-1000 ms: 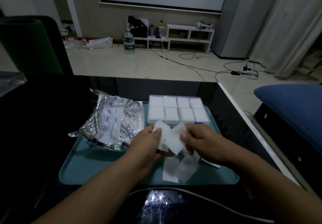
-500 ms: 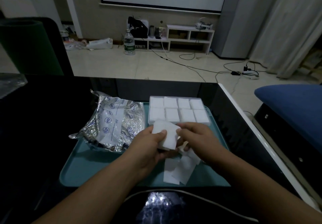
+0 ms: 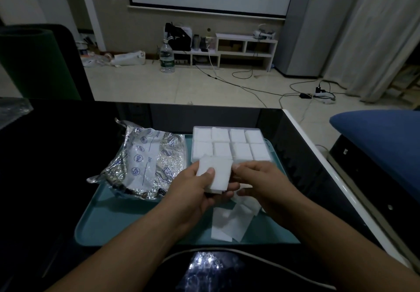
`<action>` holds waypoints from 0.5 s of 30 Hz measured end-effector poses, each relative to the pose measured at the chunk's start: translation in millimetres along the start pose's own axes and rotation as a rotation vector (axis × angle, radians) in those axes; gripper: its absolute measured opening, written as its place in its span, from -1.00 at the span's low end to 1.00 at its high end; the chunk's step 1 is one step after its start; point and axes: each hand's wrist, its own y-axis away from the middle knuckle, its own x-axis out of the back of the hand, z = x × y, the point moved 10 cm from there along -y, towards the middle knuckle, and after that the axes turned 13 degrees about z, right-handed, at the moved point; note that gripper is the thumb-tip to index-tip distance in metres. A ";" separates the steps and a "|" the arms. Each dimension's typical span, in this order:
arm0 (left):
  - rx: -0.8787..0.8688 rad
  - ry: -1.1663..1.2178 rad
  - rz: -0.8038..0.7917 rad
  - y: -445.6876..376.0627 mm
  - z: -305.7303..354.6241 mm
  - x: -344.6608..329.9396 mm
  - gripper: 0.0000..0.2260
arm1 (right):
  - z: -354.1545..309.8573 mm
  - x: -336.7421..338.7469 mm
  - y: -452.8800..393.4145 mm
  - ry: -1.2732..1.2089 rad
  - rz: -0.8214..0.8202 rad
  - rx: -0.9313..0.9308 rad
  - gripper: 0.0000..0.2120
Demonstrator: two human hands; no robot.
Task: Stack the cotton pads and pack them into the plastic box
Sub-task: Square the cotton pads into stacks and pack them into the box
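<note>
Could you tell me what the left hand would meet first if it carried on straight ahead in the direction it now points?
Probably the near edge of the clear plastic compartment box, filled with white pads, just beyond the left hand and the white cotton pad stack in its grip. Depth is unclear, so it might pass above.

Cotton pads (image 3: 216, 174): matt white fibre, soft-looking, faintly fuzzy at the edges; further loose pads (image 3: 229, 223) near the tray's front edge look thin and limp. Plastic box (image 3: 229, 146): clear, smooth walls with a slight sheen. Tray (image 3: 127, 221): teal plastic, smooth, satin finish. Foil bag (image 3: 145, 166) at the tray's left edge: crinkled metallic silver film, highly reflective, with a matt white printed panel. Table (image 3: 56, 146): black, glossy, mirror-like.
</note>
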 end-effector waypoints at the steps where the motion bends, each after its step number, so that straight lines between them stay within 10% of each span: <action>1: 0.000 0.004 0.001 0.0 0.5 0.1 -0.80 | 0.4 -2.6 0.7 -0.003 -0.020 -0.009 -0.75; 10: 0.004 -0.005 0.033 0.0 0.0 2.8 -0.80 | -19.3 42.3 -7.1 0.031 0.369 0.145 -0.75; 15: 0.096 0.014 0.095 -3.5 -7.4 10.4 -0.80 | -56.8 26.7 6.2 0.348 0.133 0.531 -0.78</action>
